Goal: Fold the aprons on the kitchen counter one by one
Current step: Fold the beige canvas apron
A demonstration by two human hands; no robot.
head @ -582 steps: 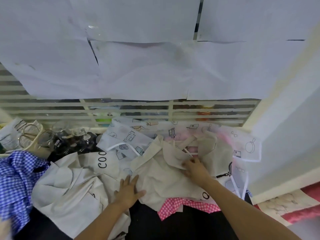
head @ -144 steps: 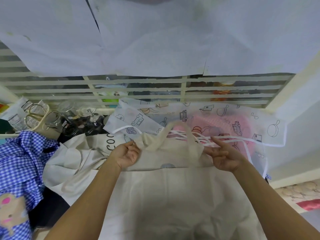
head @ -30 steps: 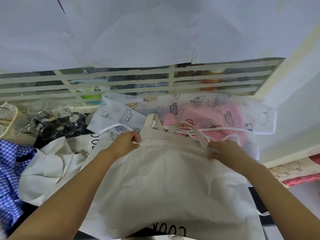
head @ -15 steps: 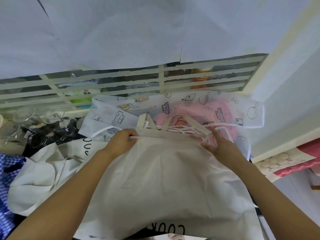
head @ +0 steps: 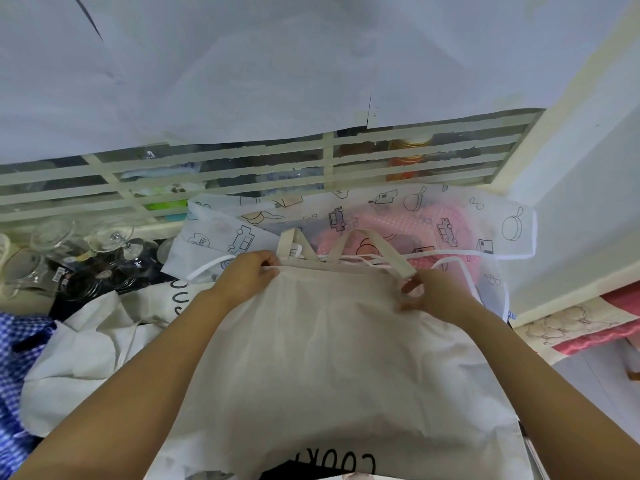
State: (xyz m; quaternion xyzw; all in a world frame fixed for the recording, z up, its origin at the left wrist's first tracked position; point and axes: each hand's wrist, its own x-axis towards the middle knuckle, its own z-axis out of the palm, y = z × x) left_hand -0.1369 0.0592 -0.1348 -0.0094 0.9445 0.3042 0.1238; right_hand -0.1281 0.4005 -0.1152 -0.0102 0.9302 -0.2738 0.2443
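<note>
Cream apron [head: 329,358]: right hand [head: 433,297] now pinches corner; left hand [head: 249,277] holds.

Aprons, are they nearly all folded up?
Not nearly. No neatly folded apron shows. In hand: the left hand and right hand pinch the top edge of the cream apron, spread flat. To do: a crumpled apron, a blue checked apron, the printed white apron and pink checked cloth under it.

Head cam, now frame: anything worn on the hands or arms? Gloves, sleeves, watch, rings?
Nothing worn that shows. Left hand and right hand are bare: no gloves, no rings visible. Left forearm and right forearm are bare to the frame edge: no sleeves, watch or bands in view.
</note>
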